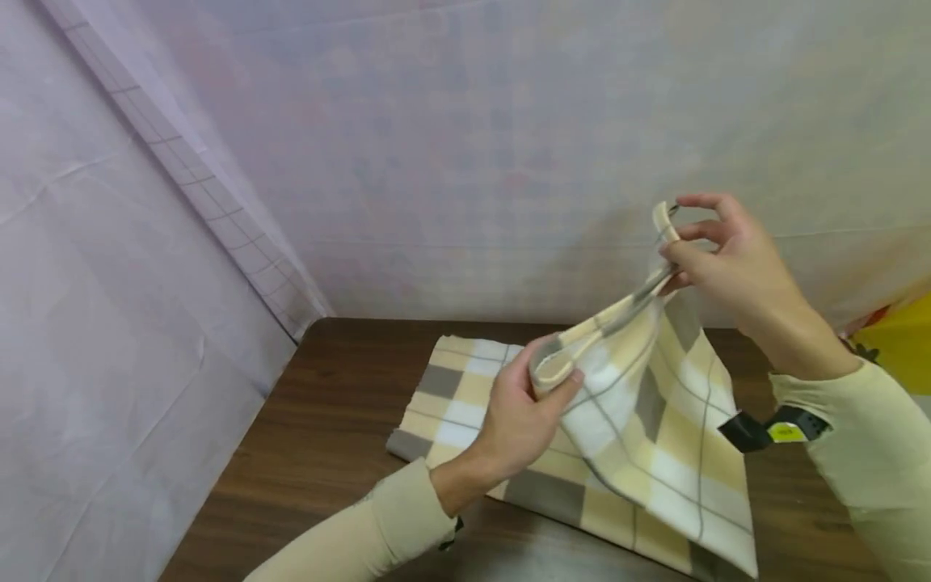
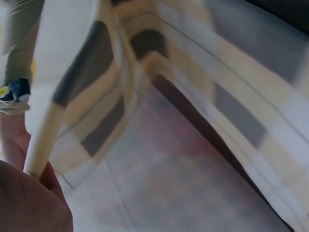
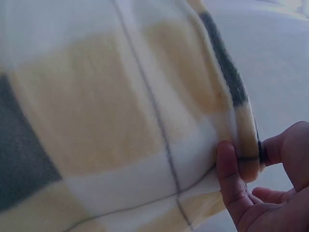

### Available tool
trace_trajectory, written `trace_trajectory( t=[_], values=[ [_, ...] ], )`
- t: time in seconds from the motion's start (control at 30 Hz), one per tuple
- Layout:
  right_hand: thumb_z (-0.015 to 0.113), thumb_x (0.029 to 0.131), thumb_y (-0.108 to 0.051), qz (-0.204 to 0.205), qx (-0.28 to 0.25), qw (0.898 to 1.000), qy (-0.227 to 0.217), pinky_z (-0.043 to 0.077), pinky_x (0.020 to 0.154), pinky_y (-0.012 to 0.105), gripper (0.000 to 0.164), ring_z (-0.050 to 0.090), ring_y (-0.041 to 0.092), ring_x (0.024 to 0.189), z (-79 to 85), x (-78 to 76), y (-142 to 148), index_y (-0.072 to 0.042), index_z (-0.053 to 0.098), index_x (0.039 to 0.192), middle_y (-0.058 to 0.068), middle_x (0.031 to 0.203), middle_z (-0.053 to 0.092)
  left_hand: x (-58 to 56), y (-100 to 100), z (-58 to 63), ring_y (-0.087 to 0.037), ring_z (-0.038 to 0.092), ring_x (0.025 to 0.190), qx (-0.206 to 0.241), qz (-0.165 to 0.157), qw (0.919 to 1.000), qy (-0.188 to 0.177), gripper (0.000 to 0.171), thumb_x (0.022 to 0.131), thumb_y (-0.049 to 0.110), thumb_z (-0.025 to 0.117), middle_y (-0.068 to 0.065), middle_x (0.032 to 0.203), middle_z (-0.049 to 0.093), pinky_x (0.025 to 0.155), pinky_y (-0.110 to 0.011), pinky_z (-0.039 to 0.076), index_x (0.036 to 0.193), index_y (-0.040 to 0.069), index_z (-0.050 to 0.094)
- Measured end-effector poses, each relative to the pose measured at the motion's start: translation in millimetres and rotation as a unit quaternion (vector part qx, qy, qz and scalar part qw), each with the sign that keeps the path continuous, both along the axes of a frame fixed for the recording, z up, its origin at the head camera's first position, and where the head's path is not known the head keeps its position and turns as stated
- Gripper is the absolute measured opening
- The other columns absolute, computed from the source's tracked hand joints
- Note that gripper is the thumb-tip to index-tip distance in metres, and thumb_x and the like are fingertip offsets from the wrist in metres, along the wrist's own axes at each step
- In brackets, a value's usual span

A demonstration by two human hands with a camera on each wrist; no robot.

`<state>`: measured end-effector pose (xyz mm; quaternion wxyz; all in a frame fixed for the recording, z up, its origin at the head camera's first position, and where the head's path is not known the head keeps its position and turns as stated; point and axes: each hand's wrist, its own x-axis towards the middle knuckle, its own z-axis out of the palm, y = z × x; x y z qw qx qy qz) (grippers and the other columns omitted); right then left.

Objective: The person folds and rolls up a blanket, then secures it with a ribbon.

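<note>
Pale cream sleeves reach in from the lower edge, the right one wearing a black wrist device whose yellow-green label is too small to read. Lower and nearer the middle, the left hand grips a folded edge, thumb on top and fingers curled behind it. Higher and farther right, the right hand is bent at the wrist and pinches the same edge between thumb and fingers. Between them hangs the checked cloth in yellow, white and grey, partly lifted, the rest lying on the dark wooden table and hiding much of its surface. At the right, a bright yellow item with a dark figure shows partly behind the right forearm. Beyond the table hangs a pale, faintly checked curtain, meeting a whitish side sheet on the left.
</note>
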<state>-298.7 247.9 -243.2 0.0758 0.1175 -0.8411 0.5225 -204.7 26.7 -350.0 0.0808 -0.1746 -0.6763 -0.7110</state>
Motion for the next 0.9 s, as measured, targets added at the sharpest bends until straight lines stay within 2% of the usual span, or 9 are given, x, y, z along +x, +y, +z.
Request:
trace_trajectory(
  t=[0.13,0.23,0.37,0.47,0.67,0.9],
  values=[
    [0.053,0.1,-0.015,0.038,0.003,0.999,-0.018,0.059,0.065,0.031,0.056,0.068,0.014,0.068,-6.7,-5.6,-29.6,-0.012,0.029,0.15,0.015,0.12,0.054,0.3,-27.2,-6.8,-0.016,0.065,0.099,-0.009,0.006,0.9997,-0.024,0.052,0.091,0.002,0.067,-0.013,0.121,0.062,0.079,-0.027,0.056,0.138,0.02,0.054],
    [0.051,0.099,-0.011,0.065,-0.008,0.997,-0.029,0.059,0.066,0.033,0.056,0.068,0.016,0.067,-12.0,-9.6,-50.6,-0.009,0.028,0.15,0.021,0.124,0.052,4.1,-44.2,-11.0,-0.017,0.067,0.09,-0.022,0.02,0.9986,-0.043,0.055,0.091,0.004,0.068,-0.015,0.115,0.064,0.07,-0.028,0.057,0.139,0.024,0.052],
    [0.05,0.096,-0.006,0.094,-0.022,0.995,-0.034,0.06,0.065,0.035,0.056,0.067,0.016,0.063,-18.5,-16.0,-77.9,-0.006,0.029,0.149,0.024,0.122,0.052,9.2,-63.2,-15.3,-0.017,0.067,0.088,-0.058,0.062,0.9946,-0.061,0.05,0.092,0.018,0.071,-0.011,0.115,0.064,0.069,-0.031,0.057,0.139,0.026,0.053],
    [0.049,0.095,-0.005,0.107,-0.018,0.993,-0.038,0.06,0.064,0.036,0.056,0.067,0.017,0.061,-23.7,-21.2,-95.5,-0.006,0.031,0.148,0.024,0.12,0.053,11.3,-74.9,-17.9,-0.018,0.068,0.083,-0.066,0.09,0.9913,-0.071,0.047,0.092,0.024,0.072,-0.011,0.114,0.064,0.067,-0.033,0.058,0.136,0.027,0.055],
    [0.05,0.094,-0.005,0.122,-0.005,0.991,-0.05,0.06,0.063,0.037,0.054,0.068,0.019,0.059,-41.3,-35.6,-126.6,-0.006,0.034,0.146,0.021,0.114,0.056,12.7,-97.5,-29.0,-0.019,0.069,0.076,-0.063,0.142,0.9848,-0.078,0.039,0.092,0.018,0.071,-0.016,0.108,0.066,0.062,-0.033,0.058,0.128,0.016,0.059],
    [0.054,0.093,-0.004,0.128,0.001,0.988,-0.089,0.059,0.065,0.034,0.056,0.069,0.021,0.063,-67.6,-45.9,-158.4,-0.007,0.035,0.145,0.019,0.113,0.057,13.6,-120.5,-52.7,-0.017,0.065,0.071,-0.106,0.207,0.9672,-0.102,0.028,0.09,0.014,0.072,-0.017,0.097,0.069,0.059,-0.028,0.056,0.116,0.006,0.065]
  ],
)
